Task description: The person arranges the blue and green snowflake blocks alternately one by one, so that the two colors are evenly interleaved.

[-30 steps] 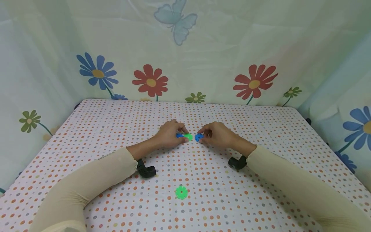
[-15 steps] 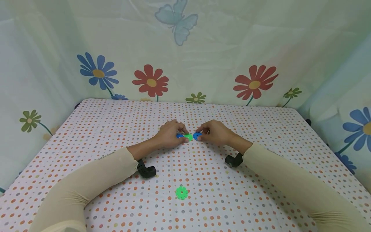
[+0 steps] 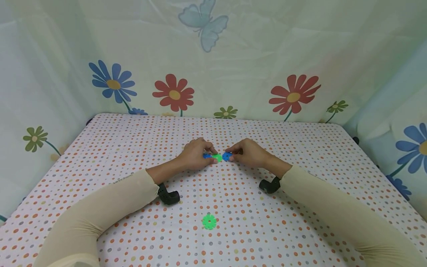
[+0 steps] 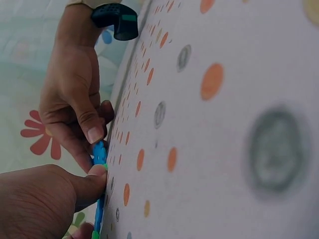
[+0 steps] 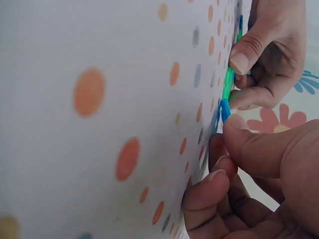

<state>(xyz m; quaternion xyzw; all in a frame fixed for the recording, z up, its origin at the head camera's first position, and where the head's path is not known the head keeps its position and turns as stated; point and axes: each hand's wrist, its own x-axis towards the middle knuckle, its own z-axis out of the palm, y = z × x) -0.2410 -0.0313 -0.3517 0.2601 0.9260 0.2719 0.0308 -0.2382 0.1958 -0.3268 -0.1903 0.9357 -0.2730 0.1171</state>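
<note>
At the middle of the dotted tablecloth [image 3: 233,207] my left hand [image 3: 195,155] pinches a joined pair of flat toothed discs, one blue [image 3: 207,156] and one green [image 3: 218,157], flat against the cloth. My right hand [image 3: 247,152] pinches another blue disc [image 3: 227,156] and holds it against the green one's right edge. The left wrist view shows the blue disc [image 4: 99,152] edge-on between the right hand's thumb and fingers. In the right wrist view the green disc [image 5: 229,79] and blue disc [image 5: 224,108] meet edge to edge.
A loose green disc [image 3: 209,221] lies on the cloth nearer to me, between my forearms. Black wrist mounts [image 3: 168,195] [image 3: 269,185] sit under each wrist. A flowered curtain [image 3: 213,66] hangs around the table's back and sides.
My right hand slid left with its blue disc, closing the gap until the disc reached the green one. The left hand stayed in place.
</note>
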